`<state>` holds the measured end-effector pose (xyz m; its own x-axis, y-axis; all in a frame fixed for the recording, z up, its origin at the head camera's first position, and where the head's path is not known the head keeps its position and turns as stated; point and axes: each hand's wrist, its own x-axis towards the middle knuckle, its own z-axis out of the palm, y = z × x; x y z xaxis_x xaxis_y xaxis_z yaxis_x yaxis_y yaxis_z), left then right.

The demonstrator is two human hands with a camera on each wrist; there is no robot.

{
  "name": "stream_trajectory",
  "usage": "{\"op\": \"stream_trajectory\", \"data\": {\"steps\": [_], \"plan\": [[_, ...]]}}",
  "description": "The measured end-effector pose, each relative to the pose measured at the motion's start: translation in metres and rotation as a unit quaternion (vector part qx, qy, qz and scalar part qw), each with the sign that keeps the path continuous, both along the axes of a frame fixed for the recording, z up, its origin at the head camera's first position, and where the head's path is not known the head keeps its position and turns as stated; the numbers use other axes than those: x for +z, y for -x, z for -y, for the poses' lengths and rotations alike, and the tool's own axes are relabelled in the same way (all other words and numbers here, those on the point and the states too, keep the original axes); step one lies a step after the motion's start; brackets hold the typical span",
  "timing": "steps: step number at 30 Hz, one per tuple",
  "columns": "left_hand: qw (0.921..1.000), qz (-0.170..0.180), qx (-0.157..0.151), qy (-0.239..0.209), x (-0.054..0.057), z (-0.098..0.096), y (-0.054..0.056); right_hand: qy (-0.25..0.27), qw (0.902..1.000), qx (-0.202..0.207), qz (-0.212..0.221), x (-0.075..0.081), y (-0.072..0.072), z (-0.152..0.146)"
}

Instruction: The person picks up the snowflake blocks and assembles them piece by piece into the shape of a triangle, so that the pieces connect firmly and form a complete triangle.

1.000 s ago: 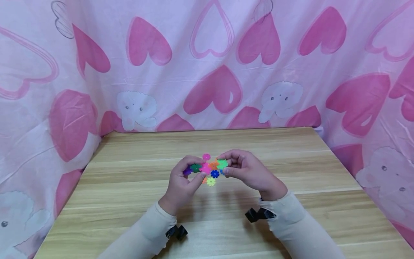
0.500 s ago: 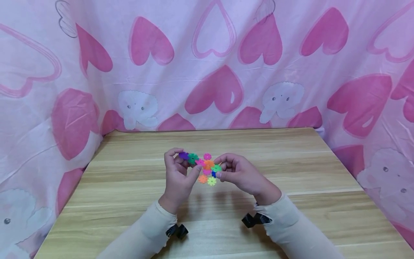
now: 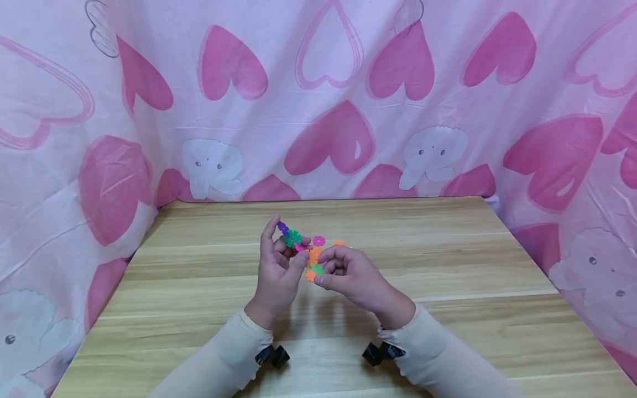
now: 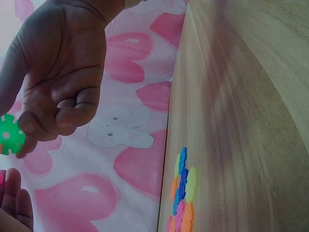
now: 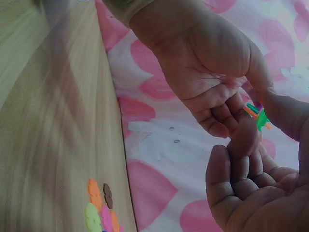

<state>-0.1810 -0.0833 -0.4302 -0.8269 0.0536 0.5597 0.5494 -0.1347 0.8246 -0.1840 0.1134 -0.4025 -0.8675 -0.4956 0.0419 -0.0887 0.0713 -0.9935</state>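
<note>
In the head view, my left hand (image 3: 278, 276) pinches a chain of notched plastic snowflake discs above the table. A purple disc (image 3: 283, 227), a green disc (image 3: 292, 238) and a pink disc (image 3: 299, 247) run down to an orange disc (image 3: 314, 255) between the hands. My right hand (image 3: 360, 282) pinches a light green disc (image 3: 317, 268) close against the orange one. Whether these two are joined I cannot tell. The light green disc (image 4: 10, 135) also shows at the right hand's fingertips in the left wrist view.
Several loose discs lie on the wooden table (image 3: 448, 249) behind the hands, among them a pink one (image 3: 319, 240) and an orange one (image 3: 339, 242). The left wrist view shows blue and yellow discs (image 4: 191, 183) there. A heart-print curtain (image 3: 328, 138) surrounds the table.
My right hand has moved left and slightly down with the light green disc, towards the left hand. The chain in my left hand has tilted, its purple end rising.
</note>
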Motion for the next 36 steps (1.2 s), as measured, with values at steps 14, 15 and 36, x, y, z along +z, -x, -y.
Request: {"op": "stream_trajectory", "data": {"steps": [14,15,36], "plan": [[0.9996,0.023,0.007,0.017,0.004,0.0,-0.001,-0.007,0.9996,0.012,0.022,-0.007,0.002,0.005],[0.9993,0.031,0.008,0.017,0.004,0.0,-0.001,-0.008,0.9997,0.005,0.021,-0.007,0.002,0.006],[0.9954,0.058,-0.028,-0.071,0.007,-0.001,-0.003,-0.069,0.9945,-0.078,-0.017,-0.01,0.022,-0.011]]}}
